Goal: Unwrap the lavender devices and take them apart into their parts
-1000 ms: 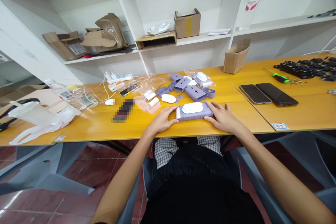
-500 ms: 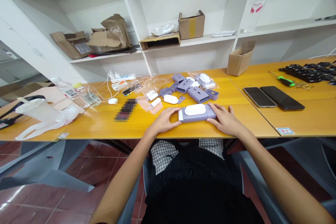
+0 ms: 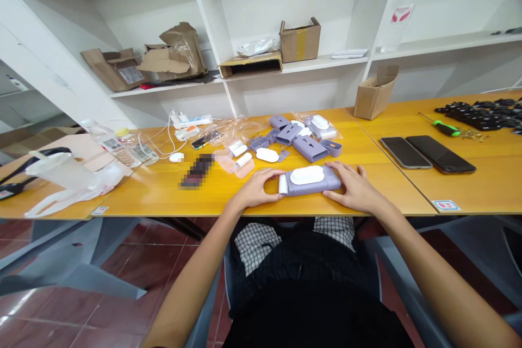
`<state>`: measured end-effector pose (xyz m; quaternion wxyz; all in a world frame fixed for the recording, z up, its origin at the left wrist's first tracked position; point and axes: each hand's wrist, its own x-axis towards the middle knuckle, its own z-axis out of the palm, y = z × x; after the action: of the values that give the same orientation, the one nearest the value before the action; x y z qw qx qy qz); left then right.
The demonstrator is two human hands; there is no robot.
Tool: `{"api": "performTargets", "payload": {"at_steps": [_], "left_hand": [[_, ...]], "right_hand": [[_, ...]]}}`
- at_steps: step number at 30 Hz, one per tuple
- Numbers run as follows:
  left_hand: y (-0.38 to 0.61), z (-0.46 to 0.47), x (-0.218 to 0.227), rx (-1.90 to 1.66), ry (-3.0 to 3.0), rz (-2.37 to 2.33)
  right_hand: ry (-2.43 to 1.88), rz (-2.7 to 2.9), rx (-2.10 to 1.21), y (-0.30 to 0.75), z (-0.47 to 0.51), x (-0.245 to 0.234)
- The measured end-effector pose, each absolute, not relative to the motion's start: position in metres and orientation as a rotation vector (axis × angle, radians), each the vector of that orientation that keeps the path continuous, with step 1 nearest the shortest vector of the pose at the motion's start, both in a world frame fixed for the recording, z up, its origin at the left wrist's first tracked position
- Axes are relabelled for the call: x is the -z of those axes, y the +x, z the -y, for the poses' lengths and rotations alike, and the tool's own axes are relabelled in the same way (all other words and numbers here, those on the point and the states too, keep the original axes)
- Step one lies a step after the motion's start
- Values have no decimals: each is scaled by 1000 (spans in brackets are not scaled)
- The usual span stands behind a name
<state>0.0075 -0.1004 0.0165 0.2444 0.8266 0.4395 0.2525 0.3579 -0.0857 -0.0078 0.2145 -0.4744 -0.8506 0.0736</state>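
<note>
A purple case (image 3: 312,189) lies near the table's front edge, its long side facing me. On its upper face sits a white oval piece (image 3: 307,175) with a bumpy, bristle-like rim. A white roller (image 3: 283,184) shows at the case's left end. My left hand (image 3: 259,189) holds that end between thumb and fingers. The right end is gripped by my right hand (image 3: 354,187), thumb in front and fingers behind. Just beyond lie several purple shells (image 3: 310,148), a loose white oval piece (image 3: 267,155) and white rollers (image 3: 243,160) on pinkish sheets.
Two phones (image 3: 440,153) and a green-handled screwdriver (image 3: 446,128) lie to the right, near a pile of black parts (image 3: 481,117). At the left are plastic bottles (image 3: 110,138), a white plastic bag (image 3: 89,182) and a power strip (image 3: 196,121). A cardboard box (image 3: 374,95) stands at the back.
The purple case has shifted slightly right and toward the table's front edge in view, with both hands still at its ends. The whole view has also moved a little.
</note>
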Motion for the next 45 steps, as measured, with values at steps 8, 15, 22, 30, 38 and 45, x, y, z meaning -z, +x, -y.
{"api": "performTargets", "payload": {"at_steps": [8,15,22,30,38,45], "left_hand": [[7,101,-16,-689,2222,-1236],[4,104,-22,-676,2201,-1180],[10,95,-14,-830,2296,-1666],[19,102,-12,-716,2261,-2110],[16,95,-11,-500,2385,-1899],[14,92,-6,-608,2574,-1720]], "right_hand": [[-1364,2316,-286,359,86,9],[-1278,2370,-249,361,88,6],[-1362,2270,-196,358,83,11],[-1355,2259,-173,356,84,11],[-1425,2244,-118,347,81,13],[-1472,2258,-41,343,84,10]]}}
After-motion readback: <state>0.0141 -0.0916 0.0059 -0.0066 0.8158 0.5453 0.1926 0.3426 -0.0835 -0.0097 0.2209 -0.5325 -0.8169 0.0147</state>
